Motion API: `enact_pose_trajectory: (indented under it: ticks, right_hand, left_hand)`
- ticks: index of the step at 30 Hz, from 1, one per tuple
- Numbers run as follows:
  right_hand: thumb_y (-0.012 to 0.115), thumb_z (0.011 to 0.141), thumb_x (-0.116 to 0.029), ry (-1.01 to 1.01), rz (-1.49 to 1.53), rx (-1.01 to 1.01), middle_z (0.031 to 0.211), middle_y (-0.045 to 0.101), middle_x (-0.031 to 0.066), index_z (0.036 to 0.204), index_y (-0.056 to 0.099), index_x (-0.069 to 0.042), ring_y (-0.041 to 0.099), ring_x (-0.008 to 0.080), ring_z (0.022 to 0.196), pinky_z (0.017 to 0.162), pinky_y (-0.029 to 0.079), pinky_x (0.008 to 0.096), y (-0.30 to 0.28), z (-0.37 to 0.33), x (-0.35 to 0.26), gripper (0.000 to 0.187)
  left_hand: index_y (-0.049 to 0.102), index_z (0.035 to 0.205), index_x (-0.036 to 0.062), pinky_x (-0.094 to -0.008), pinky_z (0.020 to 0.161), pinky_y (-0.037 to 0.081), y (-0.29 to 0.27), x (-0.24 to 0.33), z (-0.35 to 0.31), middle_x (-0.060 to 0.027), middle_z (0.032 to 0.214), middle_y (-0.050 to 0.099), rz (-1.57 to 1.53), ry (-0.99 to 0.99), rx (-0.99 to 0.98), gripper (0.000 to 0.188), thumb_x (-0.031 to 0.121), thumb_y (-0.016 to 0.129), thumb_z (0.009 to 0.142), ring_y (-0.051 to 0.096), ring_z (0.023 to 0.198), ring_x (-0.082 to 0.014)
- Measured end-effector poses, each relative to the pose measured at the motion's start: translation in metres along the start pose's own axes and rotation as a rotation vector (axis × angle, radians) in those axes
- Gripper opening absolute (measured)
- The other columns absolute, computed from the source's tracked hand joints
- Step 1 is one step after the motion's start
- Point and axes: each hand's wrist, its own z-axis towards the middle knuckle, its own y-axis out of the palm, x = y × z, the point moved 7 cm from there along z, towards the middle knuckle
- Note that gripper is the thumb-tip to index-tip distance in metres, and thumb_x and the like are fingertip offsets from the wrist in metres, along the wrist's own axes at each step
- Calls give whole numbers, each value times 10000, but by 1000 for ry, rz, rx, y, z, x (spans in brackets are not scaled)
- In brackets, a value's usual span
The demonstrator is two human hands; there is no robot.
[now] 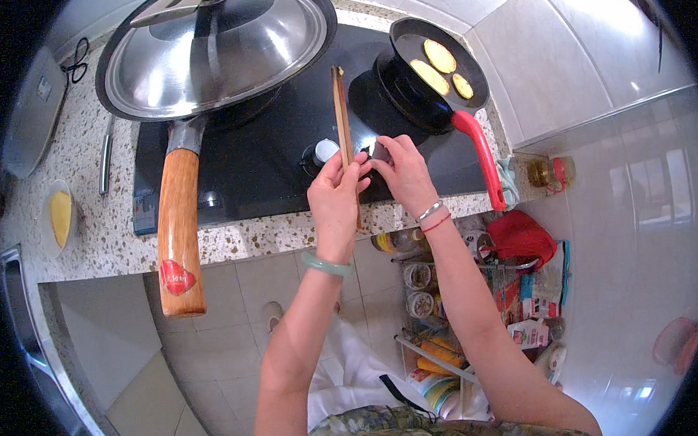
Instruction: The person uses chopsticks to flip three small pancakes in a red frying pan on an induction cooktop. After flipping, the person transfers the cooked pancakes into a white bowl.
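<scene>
My left hand (334, 191) is closed around a pair of wooden chopsticks (341, 111), held upright over the front of the black cooktop. A small yellowish bit clings to their tips. Close beside it, my right hand (403, 174) has thumb and fingers pinched together; what they hold, if anything, I cannot make out. Up and to the right sits a black frying pan (404, 43) with a red handle (481, 156). Several yellow slices (439, 56), like potato, lie in it. Just left of my hands, a white-topped knob (326, 149) shows on the cooktop (270, 163).
A large wok under a domed metal lid (220, 57) fills the left burner, its wooden handle (180, 231) jutting past the counter edge. At left stands a white bowl (71, 228) with a yellow slice. A packed rack (438, 353) is below right; a cloth (507, 182) lies near the red handle.
</scene>
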Motion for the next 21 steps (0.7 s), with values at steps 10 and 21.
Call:
enact_pose_trajectory:
  ticks: [10,21]
  right_hand:
    - [749,833,-187,70,-58,103,1008,556,159,1108,598,-11,637,385,862,724,550,437,2,-4,-1,360]
    - [733,803,-93,-4,67,21,1242,547,177,1309,520,-27,601,367,1081,891,526,420,-3,-4,-9,554]
  left_hand:
    - [567,1299,-27,-262,816,580,4,4,-3,-114,1149,688,42,-23,15,317,60,566,994,684,988,-158]
    - [577,1298,-22,-252,811,570,4,7,2,-91,1133,695,55,9,16,317,65,571,993,678,985,-137]
